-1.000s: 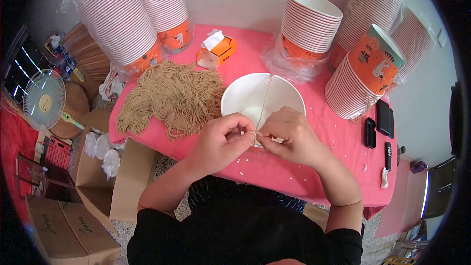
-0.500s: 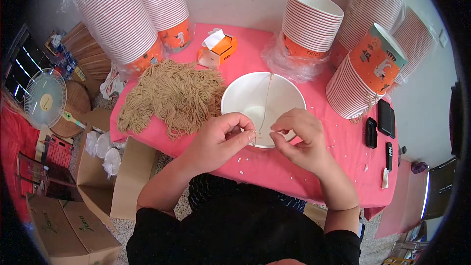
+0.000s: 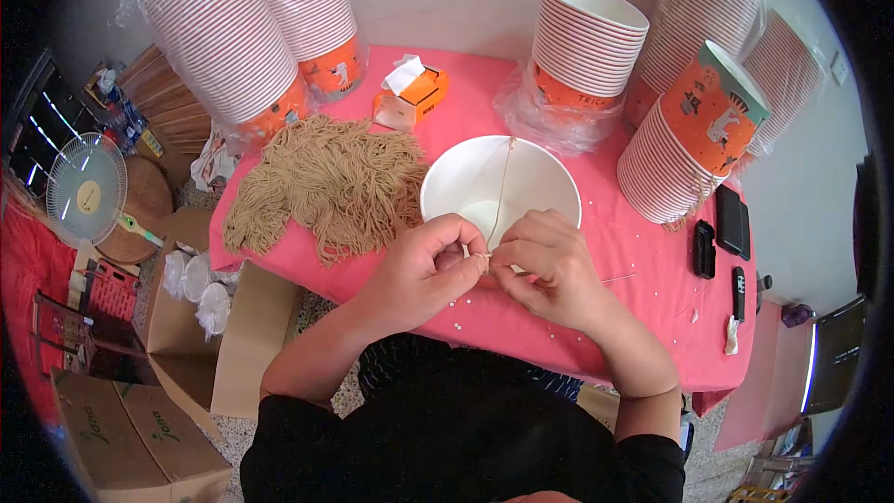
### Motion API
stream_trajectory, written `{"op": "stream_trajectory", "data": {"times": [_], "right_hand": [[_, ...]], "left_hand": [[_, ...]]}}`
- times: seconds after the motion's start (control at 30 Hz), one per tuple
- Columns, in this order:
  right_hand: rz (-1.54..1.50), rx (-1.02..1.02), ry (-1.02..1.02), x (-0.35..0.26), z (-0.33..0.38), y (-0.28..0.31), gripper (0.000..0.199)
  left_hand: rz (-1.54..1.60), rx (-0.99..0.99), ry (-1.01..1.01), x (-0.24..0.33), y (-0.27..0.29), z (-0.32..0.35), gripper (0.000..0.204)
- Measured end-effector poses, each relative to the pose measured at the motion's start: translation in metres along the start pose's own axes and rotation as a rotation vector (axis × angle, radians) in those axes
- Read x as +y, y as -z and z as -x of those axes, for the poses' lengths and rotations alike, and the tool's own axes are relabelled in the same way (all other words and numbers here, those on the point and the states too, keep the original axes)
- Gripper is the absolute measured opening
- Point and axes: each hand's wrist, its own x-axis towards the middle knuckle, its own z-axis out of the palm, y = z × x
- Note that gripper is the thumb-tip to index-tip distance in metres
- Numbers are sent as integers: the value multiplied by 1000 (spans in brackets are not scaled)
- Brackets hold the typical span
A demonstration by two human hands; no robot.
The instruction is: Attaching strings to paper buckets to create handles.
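A white paper bucket [image 3: 552,172] stands in front of me on the pink-covered table. A thin tan cord [image 3: 504,177] is attached at its far rim and runs across its mouth toward my hands. At the near rim my left hand [image 3: 421,268] is closed, pinching the cord between thumb and forefinger. My right hand [image 3: 556,272] is closed beside it, its fingertips at the same bit of cord and almost touching the left thumb. The exact form of the cord between the fingertips is too small to make out. Left of the bucket lies a heap of tan cords [image 3: 331,182].
Stacked paper buckets [image 3: 219,37] stand at the back left, with more stacks [image 3: 589,42] at the back right. An orange tissue box [image 3: 412,93] sits between them. A phone [image 3: 733,222], black case [image 3: 704,250] and cutter [image 3: 738,293] lie at right. Small white bits dot the cloth.
My right hand has moved left and its fingertips have come together with those of my left hand at the cord. The left hand has stayed nearly in place.
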Motion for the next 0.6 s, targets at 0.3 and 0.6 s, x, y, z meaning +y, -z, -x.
{"op": "stream_trajectory", "data": {"times": [0.3,0.6], "right_hand": [[-114,92,-100,-6,5,4,17],[-513,39,-394,-7,9,5,13]], "left_hand": [[-117,73,-120,2,-4,0,7],[-158,100,-134,5,-11,0,7]]}}
